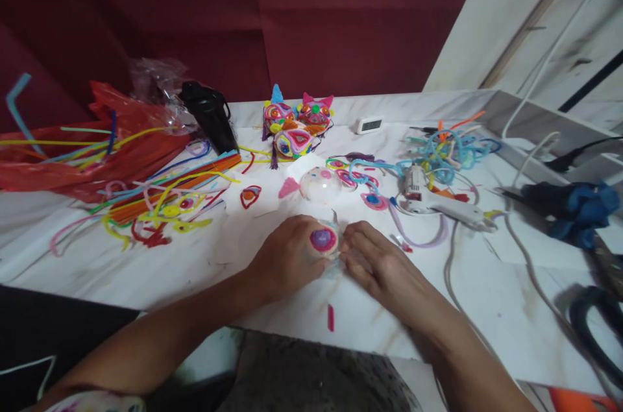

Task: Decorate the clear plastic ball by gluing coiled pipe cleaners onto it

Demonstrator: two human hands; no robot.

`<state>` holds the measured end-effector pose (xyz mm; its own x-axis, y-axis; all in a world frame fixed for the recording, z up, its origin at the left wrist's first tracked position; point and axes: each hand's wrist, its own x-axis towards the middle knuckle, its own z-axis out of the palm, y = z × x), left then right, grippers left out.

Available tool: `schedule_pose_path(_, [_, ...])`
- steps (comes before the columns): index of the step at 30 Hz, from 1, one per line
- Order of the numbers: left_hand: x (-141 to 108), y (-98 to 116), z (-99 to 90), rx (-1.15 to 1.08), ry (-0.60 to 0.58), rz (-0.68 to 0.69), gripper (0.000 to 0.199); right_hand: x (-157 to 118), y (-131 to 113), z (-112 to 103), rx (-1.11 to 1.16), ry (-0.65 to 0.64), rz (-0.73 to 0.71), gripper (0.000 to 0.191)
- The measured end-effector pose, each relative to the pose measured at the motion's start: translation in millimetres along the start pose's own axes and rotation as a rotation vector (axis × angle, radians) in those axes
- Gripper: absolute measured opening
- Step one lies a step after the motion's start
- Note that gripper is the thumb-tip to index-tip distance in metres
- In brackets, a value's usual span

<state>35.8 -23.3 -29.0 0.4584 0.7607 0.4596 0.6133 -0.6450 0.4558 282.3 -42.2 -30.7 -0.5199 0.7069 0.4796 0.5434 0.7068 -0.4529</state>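
My left hand (286,257) is closed round a coiled pipe-cleaner disc (323,240) with a purple centre, a crimson ring and a pale outer rim. Bluish material shows at its edge, too blurred to name. My right hand (382,268) has its fingers bent together at the disc's right edge; what lies between those fingertips is hidden. Just beyond the hands sits a clear ball (321,186) with a pink ear-like piece (289,187) at its left. Flat pipe-cleaner coils (374,201) lie to the right of the ball. A crimson scrap (331,318) rests in front of the hands.
Three decorated heads (294,139) stand at the back beside a small digital display (369,124). Pipe cleaners (141,198) and a black bottle (209,115) are on the left. A white glue gun (438,203), its cable (450,269) and a blue pipe-cleaner tangle (457,151) occupy the right.
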Motion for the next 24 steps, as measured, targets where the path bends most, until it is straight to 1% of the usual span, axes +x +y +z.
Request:
schedule_pose_path(3, [2, -2, -2.2, -0.009, -0.041, 0.006, 0.027, 2, -3, -3, -0.004, -0.033, 0.043, 0.019])
schedule_pose_path(5, [4, -4, -4.4, -0.016, -0.072, -0.01, 0.026, 4, -5, -5, -0.004, -0.044, 0.07, 0.019])
schedule_pose_path(8, [11, -8, -11.1, -0.017, -0.136, -0.009, 0.027, 5, -6, -4, 0.004, -0.022, 0.071, 0.019])
schedule_pose_path(11, [24, -8, -25.3, 0.005, -0.248, 0.041, 0.02, 3, -7, -1, 0.008, 0.006, 0.058, 0.019])
schedule_pose_path(12, [29, -6, -31.5, 0.024, -0.285, 0.032, 0.018, 3, -8, 0, 0.002, 0.011, 0.058, 0.019])
schedule_pose_path(15, [45, 5, -49.2, 0.048, -0.461, 0.005, 0.021, 2, -9, 3, -0.015, 0.011, 0.072, 0.02])
schedule_pose_path(16, [49, 9, -53.2, 0.077, -0.485, 0.016, 0.021, 2, -10, 4, -0.016, 0.013, 0.079, 0.021])
schedule_pose_path(18, [54, 16, -56.3, 0.161, -0.512, 0.068, 0.018, 3, -9, 5, -0.016, 0.026, 0.09, 0.022])
schedule_pose_path(20, [55, 19, -53.2, 0.238, -0.521, 0.109, 0.013, 4, -8, 6, -0.02, 0.041, 0.096, 0.024])
schedule_pose_path(24, [48, 9, -39.7, 0.276, -0.459, 0.127, 0.004, 3, -3, 5, -0.006, 0.065, 0.123, 0.024])
